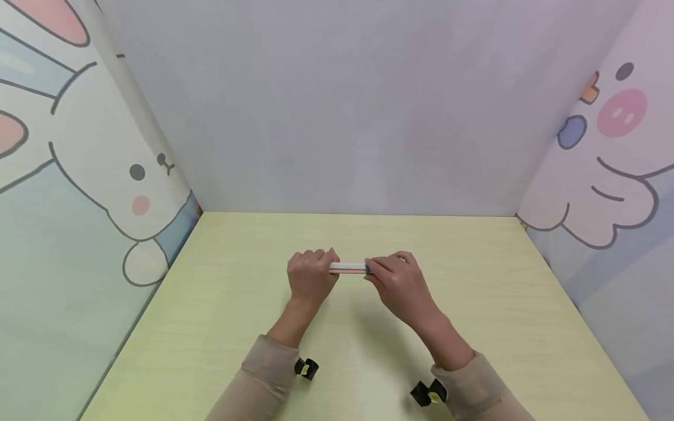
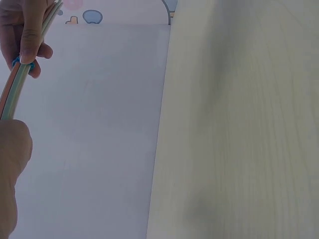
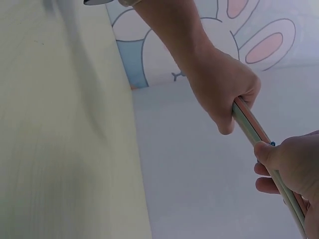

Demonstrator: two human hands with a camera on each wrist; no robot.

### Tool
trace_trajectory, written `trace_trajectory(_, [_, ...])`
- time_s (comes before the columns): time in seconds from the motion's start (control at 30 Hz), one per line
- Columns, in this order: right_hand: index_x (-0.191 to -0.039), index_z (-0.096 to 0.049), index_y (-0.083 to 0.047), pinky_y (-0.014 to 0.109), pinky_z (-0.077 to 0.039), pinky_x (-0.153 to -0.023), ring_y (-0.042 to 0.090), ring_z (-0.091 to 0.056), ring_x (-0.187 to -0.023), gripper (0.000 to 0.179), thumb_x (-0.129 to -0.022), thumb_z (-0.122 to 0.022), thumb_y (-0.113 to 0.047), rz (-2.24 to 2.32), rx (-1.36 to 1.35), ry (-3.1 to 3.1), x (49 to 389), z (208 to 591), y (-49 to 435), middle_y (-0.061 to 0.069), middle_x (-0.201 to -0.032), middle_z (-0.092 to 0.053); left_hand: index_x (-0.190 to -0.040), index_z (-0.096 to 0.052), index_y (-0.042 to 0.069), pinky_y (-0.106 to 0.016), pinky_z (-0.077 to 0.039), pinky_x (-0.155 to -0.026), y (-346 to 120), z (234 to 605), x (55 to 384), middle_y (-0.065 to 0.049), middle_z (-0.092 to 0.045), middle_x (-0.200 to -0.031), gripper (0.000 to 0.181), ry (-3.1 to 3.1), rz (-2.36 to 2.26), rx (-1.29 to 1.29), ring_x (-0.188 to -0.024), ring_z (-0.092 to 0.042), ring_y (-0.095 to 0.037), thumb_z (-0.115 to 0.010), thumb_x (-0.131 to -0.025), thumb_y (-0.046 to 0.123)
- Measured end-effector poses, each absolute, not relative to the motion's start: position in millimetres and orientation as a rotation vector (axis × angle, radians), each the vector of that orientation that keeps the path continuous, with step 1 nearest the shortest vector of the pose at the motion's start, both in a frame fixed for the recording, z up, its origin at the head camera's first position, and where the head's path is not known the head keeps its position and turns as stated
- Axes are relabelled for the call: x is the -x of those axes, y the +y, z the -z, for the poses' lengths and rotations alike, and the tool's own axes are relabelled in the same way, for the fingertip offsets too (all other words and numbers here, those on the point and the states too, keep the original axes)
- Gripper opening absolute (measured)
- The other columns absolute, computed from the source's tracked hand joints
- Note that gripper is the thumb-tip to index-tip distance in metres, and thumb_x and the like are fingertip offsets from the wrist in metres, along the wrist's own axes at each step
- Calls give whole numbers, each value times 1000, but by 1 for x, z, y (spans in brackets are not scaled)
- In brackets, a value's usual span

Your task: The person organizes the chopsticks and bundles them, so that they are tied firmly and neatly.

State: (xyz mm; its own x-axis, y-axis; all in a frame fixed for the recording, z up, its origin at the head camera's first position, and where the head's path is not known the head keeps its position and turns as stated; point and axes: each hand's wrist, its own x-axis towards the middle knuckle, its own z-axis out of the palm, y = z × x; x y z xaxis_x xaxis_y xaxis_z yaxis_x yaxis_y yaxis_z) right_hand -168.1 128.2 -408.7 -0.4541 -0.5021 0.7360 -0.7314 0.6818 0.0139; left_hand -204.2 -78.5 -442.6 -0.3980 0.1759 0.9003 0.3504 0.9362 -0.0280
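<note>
Both hands hold one bundle of slim pastel chopsticks (image 1: 348,267) level above the table, a hand at each side. My left hand (image 1: 312,276) wraps its fingers around the left part. At the right part, my right hand (image 1: 402,286) pinches the bundle with thumb and fingertips, right at a blue elastic band (image 3: 272,144) around it. Pink and pale green chopsticks (image 3: 246,122) show side by side in the right wrist view. Beyond the right hand, the thin ends (image 2: 56,10) spread slightly in the left wrist view. The part inside the left fist is hidden.
The pale wood table (image 1: 253,245) extends under both hands. A plain grey wall (image 1: 358,117) stands behind it, with cartoon-printed panels on the left (image 1: 105,146) and right (image 1: 632,164). Small black clips (image 1: 306,368) show beside the sleeve cuffs.
</note>
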Motion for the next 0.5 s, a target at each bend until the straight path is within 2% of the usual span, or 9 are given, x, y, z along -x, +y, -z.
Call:
trace_trajectory(0.3, [-107,-77,-3,42,-50,-79,20,-71,-80,41,-70,-92,-14,-331,-962,-2188,167,409,128,7,-97,-77,-54,-62,10,-29,-33,-42,-74,443,202,0,-56,-48,24,-2042,162,381,-38,-41,-16,-77,-73,10])
trace_trajectory(0.5, [-112,-75,-3,41,-52,-81,20,-72,-83,48,-70,-92,-19,-361,-1001,-2205,167,410,126,7,-101,-77,-54,-61,11,-28,-30,-41,-73,446,202,1,-53,-47,25,-2037,142,395,-38,-40,-15,-76,-74,11])
